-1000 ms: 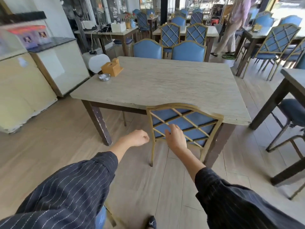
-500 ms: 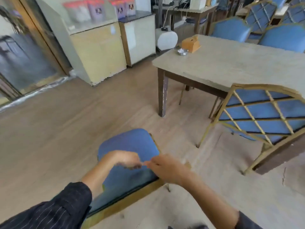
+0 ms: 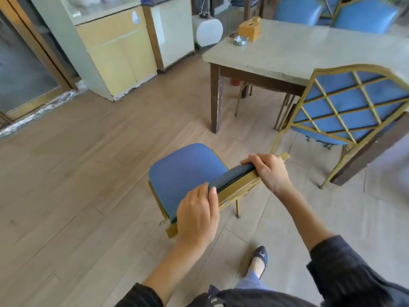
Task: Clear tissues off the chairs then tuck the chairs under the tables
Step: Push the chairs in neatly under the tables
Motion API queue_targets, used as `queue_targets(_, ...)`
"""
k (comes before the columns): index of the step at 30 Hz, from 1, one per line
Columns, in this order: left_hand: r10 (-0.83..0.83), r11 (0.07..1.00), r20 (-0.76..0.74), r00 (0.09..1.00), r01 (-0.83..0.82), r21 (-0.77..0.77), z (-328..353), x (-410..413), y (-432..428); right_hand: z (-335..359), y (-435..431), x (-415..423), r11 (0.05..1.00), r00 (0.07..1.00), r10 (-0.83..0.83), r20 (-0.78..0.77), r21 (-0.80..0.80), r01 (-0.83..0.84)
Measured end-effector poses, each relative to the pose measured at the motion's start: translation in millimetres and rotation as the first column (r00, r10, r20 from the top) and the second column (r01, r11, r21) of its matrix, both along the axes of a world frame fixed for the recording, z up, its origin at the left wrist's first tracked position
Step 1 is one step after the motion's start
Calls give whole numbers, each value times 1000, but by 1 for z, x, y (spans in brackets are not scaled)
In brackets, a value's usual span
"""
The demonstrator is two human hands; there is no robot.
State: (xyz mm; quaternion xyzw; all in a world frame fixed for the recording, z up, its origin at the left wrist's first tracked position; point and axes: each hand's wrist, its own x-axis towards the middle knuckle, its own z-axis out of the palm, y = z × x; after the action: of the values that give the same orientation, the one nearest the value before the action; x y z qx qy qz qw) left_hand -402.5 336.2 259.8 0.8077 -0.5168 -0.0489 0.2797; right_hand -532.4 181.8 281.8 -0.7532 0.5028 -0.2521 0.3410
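A blue-seated chair [image 3: 183, 171] with a gold frame stands on the floor just in front of me, away from the table. My left hand [image 3: 197, 216] grips the left end of its backrest top, and my right hand [image 3: 269, 171] grips the right end. No tissue shows on its seat. The stone-topped table [image 3: 294, 49] stands at the upper right. A second blue chair [image 3: 352, 105] with a gold lattice back sits tucked against the table's near edge.
A wooden tissue box [image 3: 250, 28] and a metal ashtray [image 3: 240, 40] sit on the table's left end. Yellow and white cabinets [image 3: 119, 47] line the back left, with a white round appliance [image 3: 209, 32] beside them. More blue chairs [image 3: 365, 15] stand behind the table. My shoe [image 3: 260, 259] is on the floor.
My view swung left from the tucked chair to the loose chair. Both hands came down and closed on its backrest top, spreading apart to its two ends.
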Motion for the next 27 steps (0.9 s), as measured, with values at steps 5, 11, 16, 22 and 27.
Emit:
queue_targets(5, 28, 999, 163, 986, -24, -23, -2, -1, -3, -1, 7, 5, 998, 998, -56, -29, -14, 55)
queue_targets(11, -4, 1000, 159, 987, 9, -30, -4, 7, 0, -5, 13, 5, 996, 995, -46, -84, -82, 39)
queue_targets(16, -22, 997, 164, 986, 34, -73, -5, 25, -7, -10, 9, 8, 988, 993, 31, -113, -146, -48)
queue_targets(22, -111, 989, 126, 986, 123, -87, -3, 70, -29, -23, -6, 22, 962, 974, 64, -216, -246, -118)
queue_targets(27, -257, 964, 97, 962, 262, -50, 0, 115, -61, -21, -18, 38, 968, 984, 103, -146, -212, -132)
